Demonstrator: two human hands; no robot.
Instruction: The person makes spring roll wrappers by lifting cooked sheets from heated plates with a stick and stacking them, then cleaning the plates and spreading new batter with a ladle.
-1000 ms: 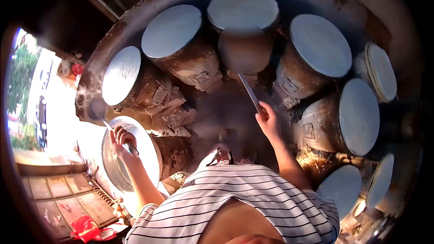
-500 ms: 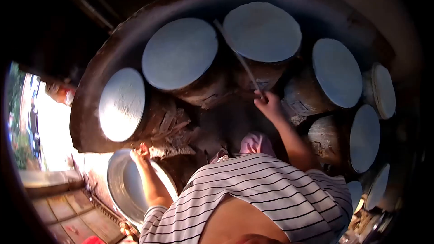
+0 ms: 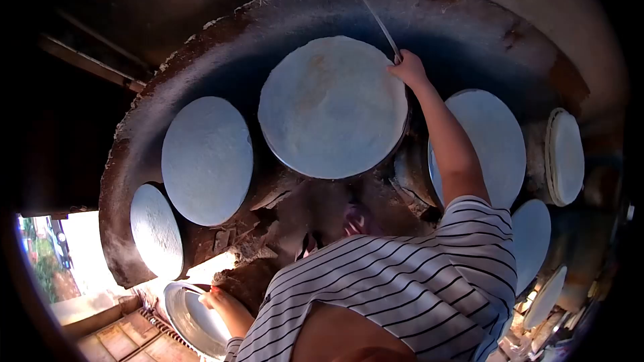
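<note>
Right hand [image 3: 408, 67] gripping thin stick [image 3: 373, 12] beside pale disc [image 3: 333, 107]

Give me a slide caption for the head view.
Right hand holds a thin blade at a round flatbread's edge.

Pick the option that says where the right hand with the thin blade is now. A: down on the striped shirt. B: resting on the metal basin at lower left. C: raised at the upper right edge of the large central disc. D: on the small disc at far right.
C: the right hand is raised, gripping the thin blade beside the upper right rim of the large central disc.
</note>
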